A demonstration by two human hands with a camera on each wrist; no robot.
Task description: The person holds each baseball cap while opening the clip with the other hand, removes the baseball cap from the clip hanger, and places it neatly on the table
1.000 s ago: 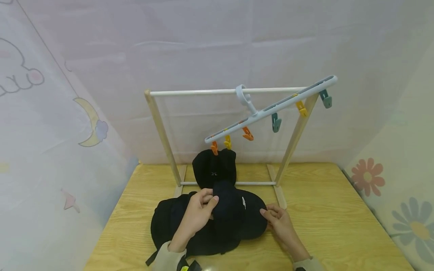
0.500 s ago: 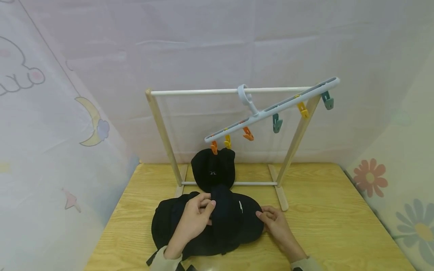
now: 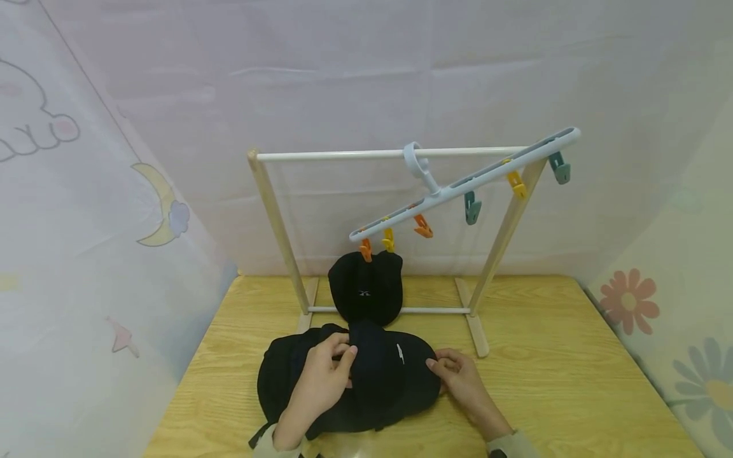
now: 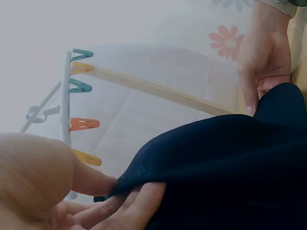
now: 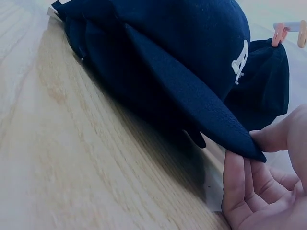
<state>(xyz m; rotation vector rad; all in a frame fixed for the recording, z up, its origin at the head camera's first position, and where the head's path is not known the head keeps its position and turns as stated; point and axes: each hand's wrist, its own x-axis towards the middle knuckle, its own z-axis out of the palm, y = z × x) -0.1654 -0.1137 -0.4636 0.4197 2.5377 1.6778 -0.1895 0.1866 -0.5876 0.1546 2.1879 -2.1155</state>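
Note:
A dark navy baseball cap [image 3: 375, 375] with a small white emblem lies sideways over other dark caps [image 3: 280, 369], its brim toward the right. My left hand [image 3: 321, 381] pinches the cap's edge at its left side; in the left wrist view the thumb presses on top and fingers [image 4: 148, 199] curl beneath. My right hand [image 3: 465, 387] pinches the tip of the brim [image 5: 201, 115] between thumb and fingers. Behind, another black cap [image 3: 366, 289] hangs from the orange clip [image 3: 366, 250] and yellow clip [image 3: 389, 240] at the low end of a light blue hanger [image 3: 438, 194].
The hanger hooks over the white top bar [image 3: 332, 156] of a wooden rack and tilts, right end high. An orange clip [image 3: 423, 226], green clips [image 3: 472, 208] and a yellow clip [image 3: 516, 184] dangle from it. The rack's feet [image 3: 474, 334] stand on a wood-grain table [image 3: 572, 381].
Both hands have shifted the navy cap left and a little toward the person, down over the caps beneath. Each hand keeps its pinch. The hanging cap stays on its clips.

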